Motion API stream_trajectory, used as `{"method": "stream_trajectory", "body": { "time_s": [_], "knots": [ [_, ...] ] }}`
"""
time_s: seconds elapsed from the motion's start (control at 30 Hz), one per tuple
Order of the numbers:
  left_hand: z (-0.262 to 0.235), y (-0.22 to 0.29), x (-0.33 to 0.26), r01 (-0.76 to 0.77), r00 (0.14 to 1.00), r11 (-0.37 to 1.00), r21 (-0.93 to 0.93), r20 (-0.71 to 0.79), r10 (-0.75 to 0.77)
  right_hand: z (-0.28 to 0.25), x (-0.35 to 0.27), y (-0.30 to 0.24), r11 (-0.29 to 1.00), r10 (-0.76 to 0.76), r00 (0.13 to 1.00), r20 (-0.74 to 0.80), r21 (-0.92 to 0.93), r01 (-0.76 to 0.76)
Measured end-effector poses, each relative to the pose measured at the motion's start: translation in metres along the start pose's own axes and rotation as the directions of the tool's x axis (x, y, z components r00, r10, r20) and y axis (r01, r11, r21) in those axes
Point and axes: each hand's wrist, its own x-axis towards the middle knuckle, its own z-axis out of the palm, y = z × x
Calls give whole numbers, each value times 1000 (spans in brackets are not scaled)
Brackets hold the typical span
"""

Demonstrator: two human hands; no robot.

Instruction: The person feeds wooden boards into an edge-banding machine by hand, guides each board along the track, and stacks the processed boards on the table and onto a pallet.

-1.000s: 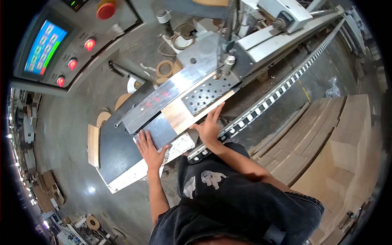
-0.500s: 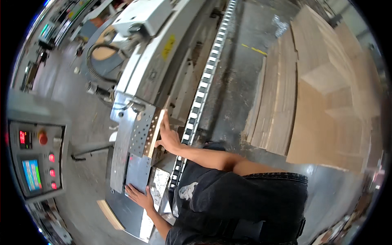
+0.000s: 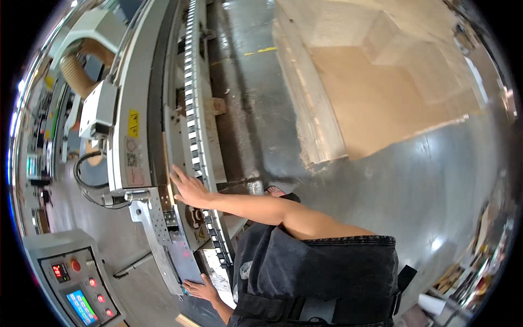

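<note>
My right hand [image 3: 189, 189] lies against the side of a long edge-working machine [image 3: 143, 103], fingers stretched out and spread. Its fingertips touch a narrow pale wooden strip [image 3: 169, 191], which runs along the machine beside the white housing; part of the strip is hidden by the machine. My left hand [image 3: 202, 289] rests flat, fingers apart, at the near end of a smooth metal guide plate [image 3: 184, 262]. Between the hands sits a metal plate with rows of small holes [image 3: 157, 220].
A control panel [image 3: 76, 280] with a lit screen and red buttons stands at lower left. A black-and-white segmented conveyor track [image 3: 190, 103] runs along the machine. Large brown boards [image 3: 370, 98] lie stacked at right. A wooden piece [image 3: 186, 320] shows at the bottom edge.
The view has shifted. My right hand has moved farther along the machine, and the wooden strip has slid on beside the white housing. My left hand stays flat by the guide plate.
</note>
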Motion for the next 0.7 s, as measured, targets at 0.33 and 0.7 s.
{"method": "stream_trajectory", "body": {
  "time_s": [0.33,0.7],
  "knots": [
    [6,1,6,100,983,963,249,-173,-57,-167,-360,68,817,577,813,83,-71,-572],
    [-67,223,-110,-648,756,513,-563,-554,348,-245,-570,102,651,719,586,-373,66,-757]
  ]
}}
